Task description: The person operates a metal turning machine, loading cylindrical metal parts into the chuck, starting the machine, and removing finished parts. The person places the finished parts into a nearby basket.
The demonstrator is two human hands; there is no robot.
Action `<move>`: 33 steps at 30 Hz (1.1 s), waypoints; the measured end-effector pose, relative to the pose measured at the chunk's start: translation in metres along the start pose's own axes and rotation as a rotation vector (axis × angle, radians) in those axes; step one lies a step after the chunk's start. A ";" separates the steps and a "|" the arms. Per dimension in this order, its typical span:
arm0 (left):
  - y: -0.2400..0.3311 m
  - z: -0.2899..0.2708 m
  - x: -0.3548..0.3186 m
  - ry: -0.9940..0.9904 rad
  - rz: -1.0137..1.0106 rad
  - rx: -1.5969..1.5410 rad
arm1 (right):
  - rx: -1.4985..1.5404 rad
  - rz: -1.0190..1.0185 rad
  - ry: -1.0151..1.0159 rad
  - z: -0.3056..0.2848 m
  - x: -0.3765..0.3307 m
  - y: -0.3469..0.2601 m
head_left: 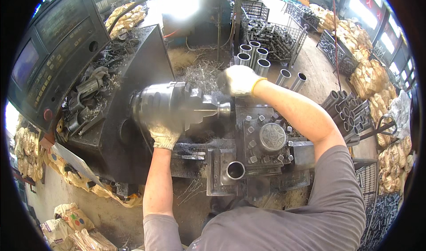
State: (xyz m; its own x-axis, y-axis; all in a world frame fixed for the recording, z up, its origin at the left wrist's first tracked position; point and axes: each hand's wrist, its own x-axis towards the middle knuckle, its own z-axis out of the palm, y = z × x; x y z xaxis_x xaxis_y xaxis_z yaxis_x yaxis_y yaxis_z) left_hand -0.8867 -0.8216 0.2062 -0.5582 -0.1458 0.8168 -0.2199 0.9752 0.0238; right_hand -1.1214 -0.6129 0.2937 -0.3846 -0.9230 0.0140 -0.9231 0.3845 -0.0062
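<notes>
A lathe chuck [157, 101] with stepped jaws [199, 104] is in the middle left. A short bright metal piece [225, 109] sticks out of the jaws to the right. My left hand [164, 134], in a pale knitted glove, lies against the near underside of the chuck; its fingers are blurred and hidden. Beyond the bright piece, my right hand [243, 80] is raised in a glove with a yellow cuff. Its darkened fingers are curled closed, and what they hold, if anything, cannot be made out. Right of the chuck is a square tool post [272, 137] with several bolts.
One steel tube [235, 170] stands on the near carriage. Several tubes [262, 67] stand beyond my right arm, with more stacked at right [346, 111]. A control panel [53, 51] rises at left beside a chip-strewn headstock top [95, 91]. Wire bins [275, 38] are behind.
</notes>
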 end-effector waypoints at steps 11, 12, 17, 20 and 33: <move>-0.003 0.016 -0.011 -0.041 0.005 -0.029 | 0.626 -0.312 -0.987 0.101 0.019 0.072; 0.001 0.021 -0.010 -0.031 0.014 -0.051 | 0.418 -0.750 -0.726 0.112 0.021 0.082; -0.009 0.017 -0.015 -0.015 0.001 -0.033 | 0.276 0.054 -0.538 0.084 -0.029 0.045; 0.006 0.001 -0.002 -0.056 -0.015 -0.055 | -0.202 0.099 -0.338 0.018 -0.074 0.028; 0.135 -0.174 -0.157 -0.375 -1.053 -1.950 | 0.341 0.307 0.109 -0.007 -0.245 -0.280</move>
State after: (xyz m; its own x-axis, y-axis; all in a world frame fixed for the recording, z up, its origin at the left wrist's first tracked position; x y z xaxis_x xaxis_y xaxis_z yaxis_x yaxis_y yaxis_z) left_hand -0.6896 -0.6376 0.1815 -0.9381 -0.3451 0.0288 0.2315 -0.5630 0.7934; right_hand -0.7685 -0.4942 0.2994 -0.6541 -0.7536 0.0645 -0.7210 0.5955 -0.3544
